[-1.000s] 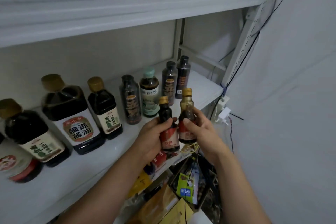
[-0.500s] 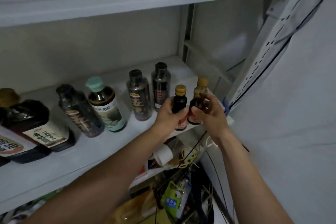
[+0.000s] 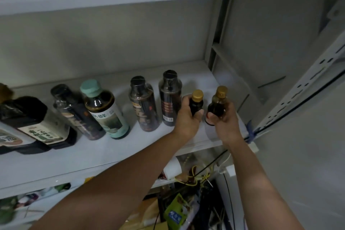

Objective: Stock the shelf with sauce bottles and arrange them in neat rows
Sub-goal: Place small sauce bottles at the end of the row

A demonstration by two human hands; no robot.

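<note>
The left hand [image 3: 186,119] is gripping a dark bottle [image 3: 196,103] and the right hand [image 3: 226,123] a brown bottle [image 3: 218,105]. Both bottles are standing upright over the shelf [image 3: 93,151], gold caps pointing up, with a tall black bottle [image 3: 169,99] just left of the left hand.

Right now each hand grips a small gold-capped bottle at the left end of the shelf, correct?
Wrong end. The left hand grips the left gold-capped bottle and the right hand grips the right gold-capped bottle, but at the right end of the shelf, just past the last black-capped bottle. The head view shows it.
</note>
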